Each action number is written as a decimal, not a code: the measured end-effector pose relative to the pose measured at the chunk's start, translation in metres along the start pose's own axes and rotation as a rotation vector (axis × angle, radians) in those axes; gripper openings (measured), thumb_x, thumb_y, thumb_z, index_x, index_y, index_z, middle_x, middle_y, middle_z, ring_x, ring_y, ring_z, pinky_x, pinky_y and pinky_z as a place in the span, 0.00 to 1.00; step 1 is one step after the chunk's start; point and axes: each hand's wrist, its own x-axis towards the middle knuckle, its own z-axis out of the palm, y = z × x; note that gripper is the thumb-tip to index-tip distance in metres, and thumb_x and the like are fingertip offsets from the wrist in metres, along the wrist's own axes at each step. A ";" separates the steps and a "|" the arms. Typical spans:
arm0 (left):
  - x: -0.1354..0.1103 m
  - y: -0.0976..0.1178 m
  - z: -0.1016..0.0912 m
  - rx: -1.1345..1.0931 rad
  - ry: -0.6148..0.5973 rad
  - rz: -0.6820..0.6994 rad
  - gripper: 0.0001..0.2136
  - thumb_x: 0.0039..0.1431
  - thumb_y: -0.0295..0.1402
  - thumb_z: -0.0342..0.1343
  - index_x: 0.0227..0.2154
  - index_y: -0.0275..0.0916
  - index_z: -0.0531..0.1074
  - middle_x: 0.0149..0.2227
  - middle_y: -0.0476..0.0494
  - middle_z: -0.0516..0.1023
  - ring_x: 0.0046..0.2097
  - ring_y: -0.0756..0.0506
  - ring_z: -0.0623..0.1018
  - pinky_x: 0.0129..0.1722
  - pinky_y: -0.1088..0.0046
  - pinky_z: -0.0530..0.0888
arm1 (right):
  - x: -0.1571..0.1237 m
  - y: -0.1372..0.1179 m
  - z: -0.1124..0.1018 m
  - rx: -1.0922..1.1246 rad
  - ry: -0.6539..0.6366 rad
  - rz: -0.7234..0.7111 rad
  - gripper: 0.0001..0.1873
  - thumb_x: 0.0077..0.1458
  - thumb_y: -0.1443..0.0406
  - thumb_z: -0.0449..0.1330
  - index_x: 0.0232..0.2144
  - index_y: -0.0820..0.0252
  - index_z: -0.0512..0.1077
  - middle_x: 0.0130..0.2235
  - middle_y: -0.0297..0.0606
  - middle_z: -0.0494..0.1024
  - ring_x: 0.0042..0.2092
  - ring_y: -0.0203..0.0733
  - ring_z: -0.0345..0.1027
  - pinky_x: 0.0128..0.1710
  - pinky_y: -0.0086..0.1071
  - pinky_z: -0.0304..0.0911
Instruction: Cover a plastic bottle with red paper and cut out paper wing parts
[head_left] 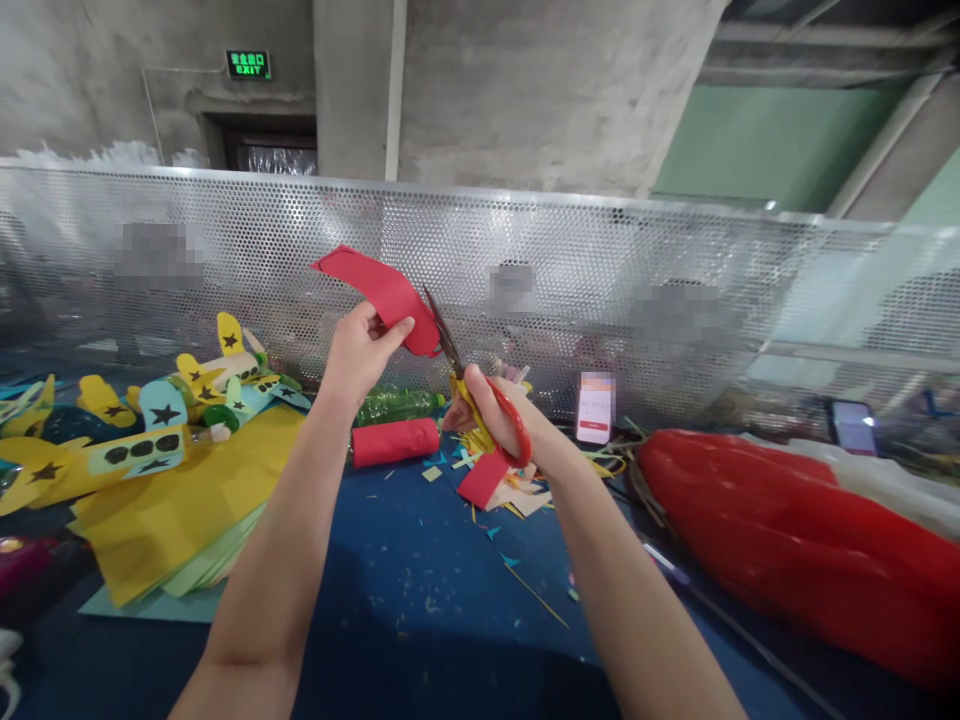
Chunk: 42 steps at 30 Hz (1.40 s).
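My left hand [365, 348] pinches a strip of red paper [386, 292] between thumb and fingers, held up above the table. A dark curved line runs near the strip's far left tip. My right hand [491, 405] grips a pair of scissors [514, 430] with red and yellow handles. Their blades point up and left, at the right end of the red paper; whether they touch it I cannot tell. Below my hands lies a green plastic bottle [397, 404], and in front of it a bottle wrapped in red paper [395, 441].
Paper scraps [517, 492] litter the blue table [420, 580]. On the left are yellow paper sheets [195, 500] and several bottle planes [135, 450]. A phone [595, 408] leans on the perforated metal screen [450, 230]. A large red plastic bag [780, 530] lies at right.
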 end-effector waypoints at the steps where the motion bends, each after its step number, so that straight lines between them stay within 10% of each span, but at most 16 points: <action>1: 0.000 0.000 0.000 0.004 0.001 0.002 0.09 0.46 0.29 0.64 0.33 0.38 0.75 0.35 0.44 0.80 0.38 0.45 0.79 0.41 0.68 0.74 | 0.000 0.000 0.000 -0.001 0.000 -0.001 0.40 0.55 0.36 0.38 0.18 0.60 0.68 0.26 0.45 0.80 0.30 0.43 0.75 0.39 0.38 0.70; 42: -0.001 -0.003 0.002 0.058 -0.014 -0.030 0.10 0.49 0.28 0.62 0.36 0.37 0.73 0.38 0.42 0.80 0.41 0.44 0.79 0.43 0.66 0.75 | 0.005 -0.007 0.008 -0.052 0.230 0.029 0.35 0.54 0.35 0.40 0.12 0.54 0.54 0.10 0.32 0.59 0.15 0.36 0.58 0.22 0.34 0.59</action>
